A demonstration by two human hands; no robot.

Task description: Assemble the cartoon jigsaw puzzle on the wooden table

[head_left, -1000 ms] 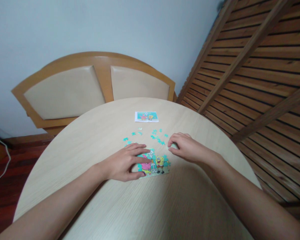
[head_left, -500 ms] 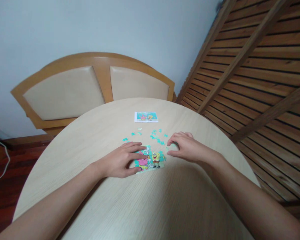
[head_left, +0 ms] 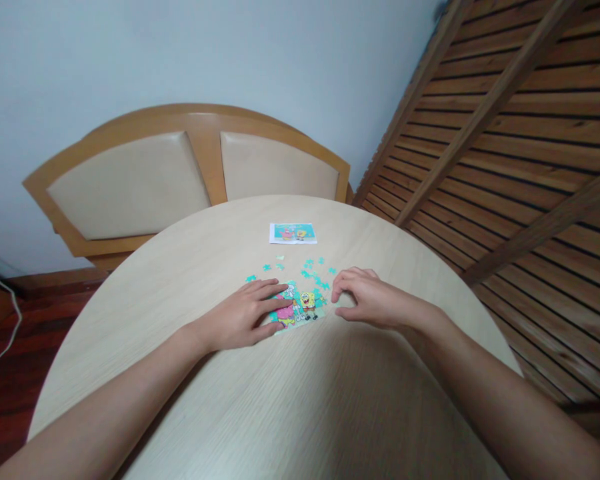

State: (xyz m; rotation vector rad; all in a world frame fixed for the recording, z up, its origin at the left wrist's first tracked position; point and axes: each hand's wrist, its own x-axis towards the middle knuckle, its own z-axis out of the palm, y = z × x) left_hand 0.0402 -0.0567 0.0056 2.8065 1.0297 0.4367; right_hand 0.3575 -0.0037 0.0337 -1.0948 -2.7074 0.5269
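Observation:
A partly built cartoon jigsaw puzzle (head_left: 303,304) lies on the round pale wooden table (head_left: 260,400). My left hand (head_left: 243,317) lies flat on the puzzle's left side, fingers stretched over it. My right hand (head_left: 367,300) rests just right of the puzzle, fingers curled with thumb and forefinger pinched near its right edge; what they hold is hidden. Several loose teal puzzle pieces (head_left: 313,272) are scattered just beyond both hands.
A small reference picture card (head_left: 293,233) lies farther back on the table. A wooden bench back with beige cushions (head_left: 180,173) stands behind the table against the pale wall. A slatted wooden panel (head_left: 520,133) leans at the right. A cable (head_left: 7,320) runs over the floor at the left.
The assembled puzzle has slid away from me and a little left under my left hand. My right hand has shifted slightly left, staying by the puzzle's right edge.

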